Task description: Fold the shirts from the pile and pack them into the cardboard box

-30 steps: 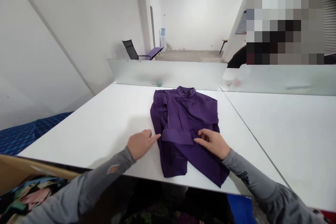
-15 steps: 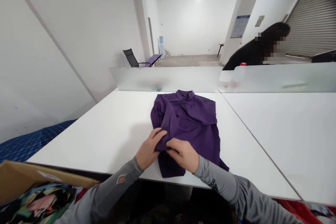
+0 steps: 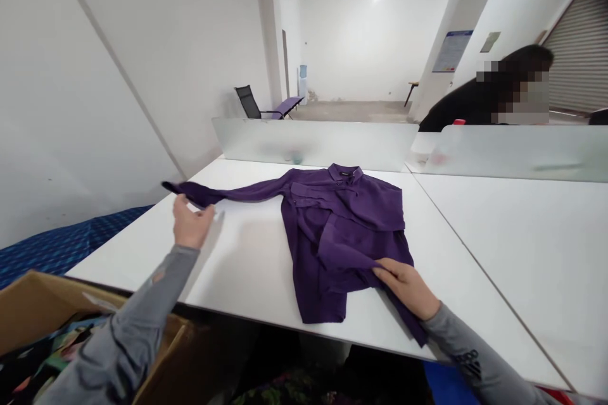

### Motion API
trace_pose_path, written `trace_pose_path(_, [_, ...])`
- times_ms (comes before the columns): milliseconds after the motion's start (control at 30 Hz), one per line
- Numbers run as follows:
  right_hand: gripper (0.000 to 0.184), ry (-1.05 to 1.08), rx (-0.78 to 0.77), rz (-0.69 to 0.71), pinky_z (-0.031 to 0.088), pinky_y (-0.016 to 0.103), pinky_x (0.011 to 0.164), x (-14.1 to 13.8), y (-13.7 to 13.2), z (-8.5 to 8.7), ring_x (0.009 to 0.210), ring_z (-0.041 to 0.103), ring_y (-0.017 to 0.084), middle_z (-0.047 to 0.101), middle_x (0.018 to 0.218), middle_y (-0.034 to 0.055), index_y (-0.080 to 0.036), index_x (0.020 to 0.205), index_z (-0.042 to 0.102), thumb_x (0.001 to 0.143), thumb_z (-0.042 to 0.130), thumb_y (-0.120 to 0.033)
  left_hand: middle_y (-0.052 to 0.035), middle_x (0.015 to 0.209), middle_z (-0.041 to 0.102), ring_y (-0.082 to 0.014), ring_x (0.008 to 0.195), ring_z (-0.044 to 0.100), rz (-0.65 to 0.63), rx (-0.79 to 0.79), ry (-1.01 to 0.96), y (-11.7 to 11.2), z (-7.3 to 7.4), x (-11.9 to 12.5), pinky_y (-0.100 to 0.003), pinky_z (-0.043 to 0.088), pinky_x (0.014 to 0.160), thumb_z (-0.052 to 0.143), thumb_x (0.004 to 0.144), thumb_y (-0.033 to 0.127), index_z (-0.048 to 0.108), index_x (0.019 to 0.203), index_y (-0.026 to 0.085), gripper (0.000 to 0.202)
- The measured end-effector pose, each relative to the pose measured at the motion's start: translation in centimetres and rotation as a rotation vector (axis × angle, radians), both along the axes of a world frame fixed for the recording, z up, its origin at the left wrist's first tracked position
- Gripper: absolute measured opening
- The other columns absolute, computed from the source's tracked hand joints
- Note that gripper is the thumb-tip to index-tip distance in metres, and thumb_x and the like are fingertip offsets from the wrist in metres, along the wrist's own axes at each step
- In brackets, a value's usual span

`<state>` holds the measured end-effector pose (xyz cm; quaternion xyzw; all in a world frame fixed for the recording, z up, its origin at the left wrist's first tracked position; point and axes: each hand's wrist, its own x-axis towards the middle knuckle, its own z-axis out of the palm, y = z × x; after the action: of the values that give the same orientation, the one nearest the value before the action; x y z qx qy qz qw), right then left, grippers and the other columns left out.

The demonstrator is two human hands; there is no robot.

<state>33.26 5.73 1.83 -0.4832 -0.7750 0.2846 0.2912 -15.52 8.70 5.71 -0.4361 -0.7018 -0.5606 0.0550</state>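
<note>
A purple long-sleeved shirt lies on the white table, collar toward the far divider. My left hand grips the cuff end of one sleeve, which is stretched out flat to the left across the table. My right hand lies near the shirt's lower right hem, fingers pinched on a fold of the purple cloth. The shirt's other sleeve is folded across the chest.
A cardboard box of mixed clothes stands at the lower left below the table edge. Frosted dividers line the far edge. A person in black sits behind the right divider. A second white table adjoins on the right.
Both hands were together at the shirt's lower left; since then the left hand has pulled a sleeve out to the left, and the right hand has moved to the lower right hem.
</note>
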Motion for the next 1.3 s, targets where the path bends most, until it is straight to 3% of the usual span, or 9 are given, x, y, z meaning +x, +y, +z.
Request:
trace_pose_path(167, [0.036, 0.28, 0.015, -0.342, 0.054, 0.036, 0.077, 7.7, 0.1, 4.1, 0.084, 0.066, 0.024, 0.071, 0.089, 0.008, -0.021, 0.085, 0.068, 0.083, 0.058, -0.055, -0.0074, 0.105, 0.062, -0.0217, 0.094, 0.063, -0.517, -0.247, 0.399, -6.2, -4.7, 10.3, -0.034, 0.054, 0.079, 0.049, 0.093, 0.047, 0.056, 0.109, 0.019, 0.033])
trace_pose_path(333, [0.032, 0.285, 0.096, -0.773, 0.054, 0.04, 0.066, 14.5, 0.3, 5.9, 0.073, 0.067, 0.025, 0.07, 0.081, 0.0149, -0.02, 0.078, 0.067, 0.075, 0.064, -0.051, -0.0107, 0.108, 0.064, -0.0256, 0.096, 0.063, -0.63, -0.385, 0.597, -9.3, -5.7, 16.9, -0.039, 0.053, 0.084, 0.057, 0.089, 0.051, 0.044, 0.134, 0.017, 0.058])
trace_pose_path(433, [0.04, 0.09, 0.02, -0.597, 0.056, 0.043, 0.069, 12.5, 1.2, 4.0, 0.081, 0.068, 0.029, 0.072, 0.09, 0.014, -0.019, 0.086, 0.069, 0.068, 0.066, -0.054, -0.0117, 0.112, 0.062, -0.0274, 0.101, 0.06, -0.642, -0.486, 0.664, -8.1, -6.0, 18.1, -0.042, 0.052, 0.087, 0.06, 0.087, 0.033, 0.038, 0.142, 0.016, 0.061])
trace_pose_path(600, [0.04, -0.164, 0.199, -0.276, 0.054, 0.039, 0.077, 4.4, 3.2, 0.6, 0.086, 0.066, 0.025, 0.07, 0.105, 0.0106, -0.02, 0.102, 0.066, 0.068, 0.064, -0.042, -0.0101, 0.118, 0.064, -0.0206, 0.107, 0.061, -0.761, -0.498, 0.551, -6.7, -5.9, 17.7, -0.034, 0.048, 0.096, 0.043, 0.08, 0.003, 0.05, 0.127, 0.014, 0.049])
trace_pose_path(700, [0.018, -0.192, 0.189, -0.171, 0.051, 0.034, 0.07, 2.0, 2.7, 1.0, 0.068, 0.061, 0.018, 0.067, 0.078, 0.0045, -0.02, 0.08, 0.063, 0.076, 0.049, -0.031, -0.0065, 0.111, 0.066, -0.0185, 0.099, 0.064, -0.64, -0.478, 0.469, -7.4, -3.6, 15.4, -0.03, 0.05, 0.09, 0.043, 0.08, 0.005, 0.053, 0.117, 0.017, 0.04])
trace_pose_path(833, [0.02, -0.128, -0.019, 0.147, 0.047, 0.026, 0.058, 0.8, 1.0, 2.9, 0.058, 0.056, 0.013, 0.062, 0.07, 0.0002, -0.02, 0.085, 0.061, 0.086, 0.043, -0.029, -0.0054, 0.102, 0.064, -0.0215, 0.089, 0.064, -0.362, -0.592, 0.64, -7.9, -0.4, 12.3, -0.033, 0.052, 0.078, 0.042, 0.083, 0.009, 0.056, 0.107, 0.02, 0.03])
trace_pose_path(933, [0.022, -0.2, 0.166, 0.02, 0.05, 0.031, 0.072, 0.1, 2.3, 2.8, 0.075, 0.062, 0.017, 0.067, 0.095, 0.0069, -0.02, 0.096, 0.063, 0.083, 0.052, -0.033, -0.0115, 0.108, 0.06, -0.0277, 0.1, 0.061, -0.249, -0.565, 0.796, -7.3, -0.2, 12.1, -0.04, 0.052, 0.082, 0.045, 0.086, 0.012, 0.057, 0.11, 0.017, 0.028])
trace_pose_path(1067, [0.015, -0.36, 0.197, -0.197, 0.049, 0.033, 0.069, -0.9, 5.3, 1.5, 0.068, 0.06, 0.019, 0.065, 0.078, 0.0063, -0.02, 0.082, 0.064, 0.076, 0.056, -0.031, -0.0148, 0.129, 0.051, -0.029, 0.122, 0.05, -0.514, -0.326, 0.734, -6.5, -1.3, 14.7, -0.044, 0.047, 0.1, 0.05, 0.092, 0.024, 0.052, 0.123, 0.017, 0.032])
trace_pose_path(1300, [0.02, -0.156, -0.352, 0.76, 0.046, 0.021, 0.061, -5.4, -0.3, 4.9, 0.064, 0.057, 0.011, 0.064, 0.073, 0.0009, -0.017, 0.081, 0.067, 0.084, 0.049, -0.025, -0.0143, 0.147, 0.039, -0.0288, 0.139, 0.033, -0.868, -0.206, 0.66, -5.0, -2.4, 20.5, -0.048, 0.036, 0.112, 0.043, 0.097, 0.028, 0.036, 0.144, 0.017, 0.048])
